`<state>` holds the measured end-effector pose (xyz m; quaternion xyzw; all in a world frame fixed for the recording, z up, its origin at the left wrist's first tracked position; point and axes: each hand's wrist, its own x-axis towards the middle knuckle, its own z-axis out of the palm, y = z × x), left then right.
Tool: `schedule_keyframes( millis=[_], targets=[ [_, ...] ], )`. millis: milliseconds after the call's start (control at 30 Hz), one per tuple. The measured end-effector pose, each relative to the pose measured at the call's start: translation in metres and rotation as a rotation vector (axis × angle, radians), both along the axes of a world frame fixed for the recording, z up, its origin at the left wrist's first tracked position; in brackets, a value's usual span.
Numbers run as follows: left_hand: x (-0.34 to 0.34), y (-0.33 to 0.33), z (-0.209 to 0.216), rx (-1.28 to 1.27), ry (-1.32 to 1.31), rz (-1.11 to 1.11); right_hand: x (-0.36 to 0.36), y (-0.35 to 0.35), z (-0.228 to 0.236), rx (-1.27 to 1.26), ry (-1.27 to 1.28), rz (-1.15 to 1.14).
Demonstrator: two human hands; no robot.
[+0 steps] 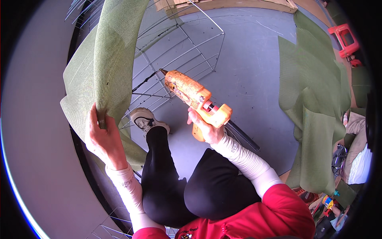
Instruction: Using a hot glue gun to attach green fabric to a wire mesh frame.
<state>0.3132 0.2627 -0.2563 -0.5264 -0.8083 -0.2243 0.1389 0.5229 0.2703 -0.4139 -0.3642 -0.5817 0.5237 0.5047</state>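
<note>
My left hand [104, 141] pinches the lower edge of a green mesh fabric sheet [115, 51] draped over the left side of a grey wire frame [207, 16]. In my right hand [207, 129] is an orange glue gun [187, 89], its body stained, with a black glue stick [244, 137] poking out of its back. The gun's dark nozzle points up and left, at the end of a black strand of glue [145, 81] along a wire. Whether the tip touches the wire, I cannot tell.
More green mesh sheets [312, 95] lie on the grey floor at the right. A red plastic stool-like item [345, 40] stands beyond them. A wooden pallet [234, 4] is at the far edge. My shoe [145, 119] rests beside the wire frame; a grey panel [36, 99] stands at left.
</note>
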Motion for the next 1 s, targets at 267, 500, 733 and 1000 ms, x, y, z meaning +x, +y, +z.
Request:
schedule_keyframes(
  millis=[267,500,733,1000],
  targets=[
    [0.005,0.001,0.001,0.008,-0.009,-0.017,0.003,-0.003,-0.007,-0.059,-0.095,0.031],
    [0.01,0.004,0.003,0.016,0.041,-0.028,0.013,0.002,0.003,-0.109,-0.006,0.012],
    [0.022,0.007,0.01,-0.001,0.007,-0.013,0.018,0.001,0.004,-0.097,-0.011,0.033],
    [0.025,0.005,0.012,-0.016,-0.014,0.017,0.024,0.005,0.011,-0.082,0.081,0.035]
  ],
)
